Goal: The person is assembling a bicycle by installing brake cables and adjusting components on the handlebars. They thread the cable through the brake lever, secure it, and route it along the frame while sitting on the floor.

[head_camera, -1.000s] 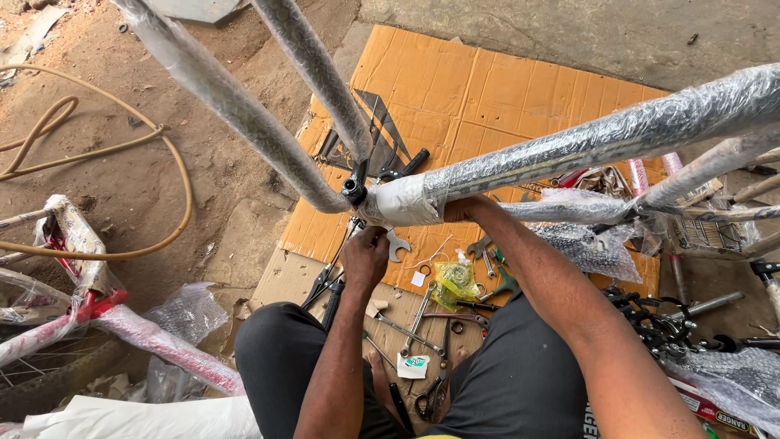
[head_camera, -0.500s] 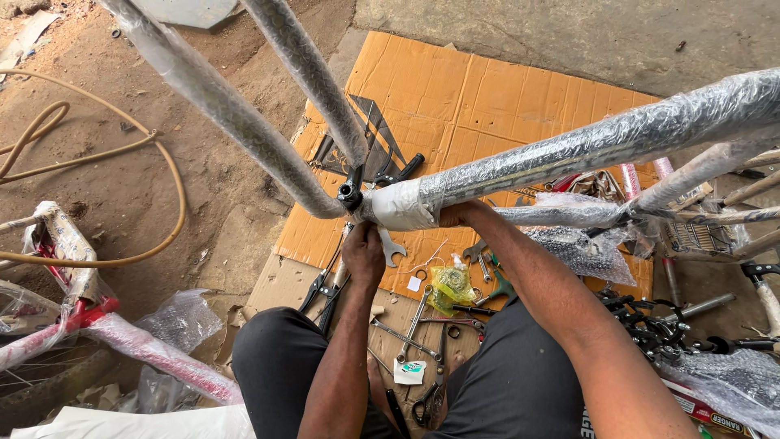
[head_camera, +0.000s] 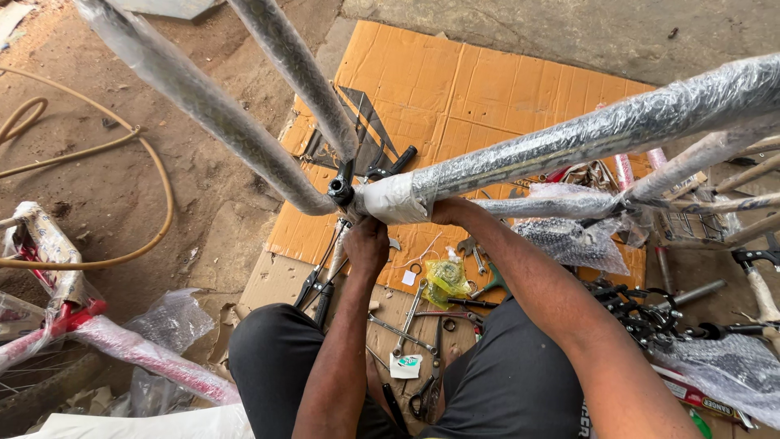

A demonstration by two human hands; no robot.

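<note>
Overhead, one plastic-wrapped bicycle frame (head_camera: 520, 154) hangs above the cardboard sheet (head_camera: 487, 81). Two hands meet at its tube junction: left hand (head_camera: 366, 244) closed beneath it, right hand (head_camera: 445, 213) gripping the wrapped tube.

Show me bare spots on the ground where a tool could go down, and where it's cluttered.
Free: the far part of the orange cardboard, beyond the wrapped frame tube, and the dirt between the tan hose and the cardboard's left edge. Crowded: the tools between the knees, and the parts pile at right.
</note>
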